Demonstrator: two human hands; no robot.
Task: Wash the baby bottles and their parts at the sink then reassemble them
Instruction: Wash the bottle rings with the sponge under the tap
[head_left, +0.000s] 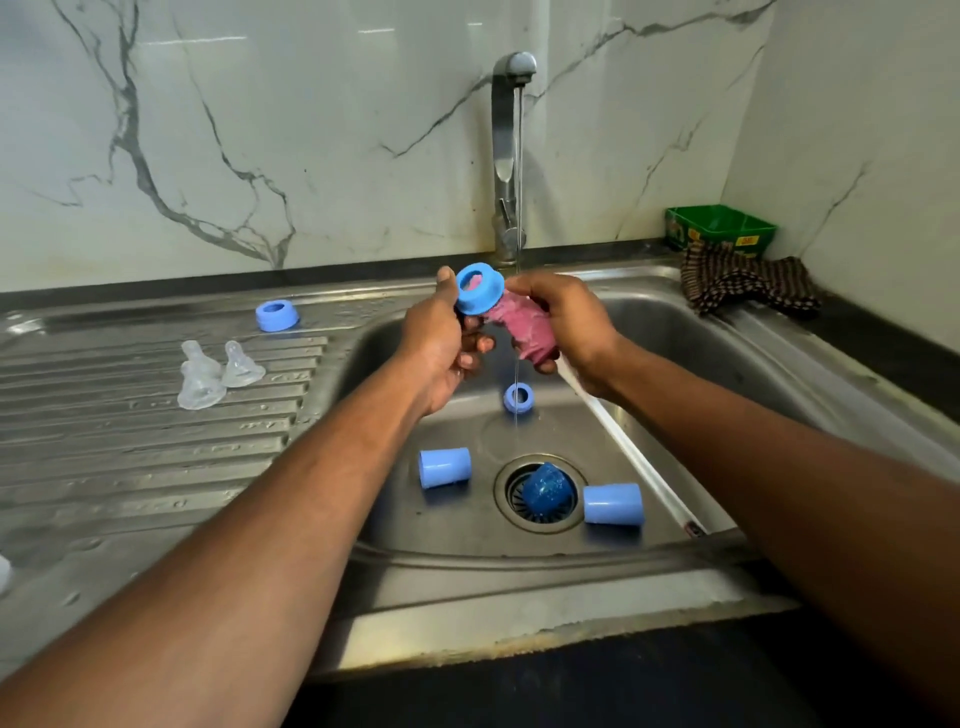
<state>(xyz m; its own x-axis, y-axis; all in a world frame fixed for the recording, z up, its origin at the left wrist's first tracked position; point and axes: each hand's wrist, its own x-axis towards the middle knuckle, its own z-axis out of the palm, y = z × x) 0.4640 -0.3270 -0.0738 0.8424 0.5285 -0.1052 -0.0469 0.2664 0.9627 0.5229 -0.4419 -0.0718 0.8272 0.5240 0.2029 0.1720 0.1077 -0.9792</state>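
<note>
We are standing at the steel sink (649, 322), and its basin is holding several blue parts: two caps (445, 467) are lying on their sides, one left of the drain (540, 492) and the other (613, 504) just right of it, a darker blue piece (546, 491) is sitting on the drain strainer, and a small blue ring (518, 398) is lying farther back under the thin stream of water running from the tap (506, 156). On the ribbed draining board (130, 441) to the left, another blue ring (278, 315) is resting near the back edge, with clear teats (218, 371) grouped in front of it. At the far right corner of the bench, a green tub (719, 228) is sitting behind a crumpled checked cloth (748, 283).

Over the basin we are holding a blue collar ring (479, 288) with our left hand (441, 343), thumb along its left side and fingers curled beneath it. Our right hand (566, 327) is gripping a pink sponge (524, 327), fingers wrapped around it, and one end of the sponge is pressing into the underside of the ring.
</note>
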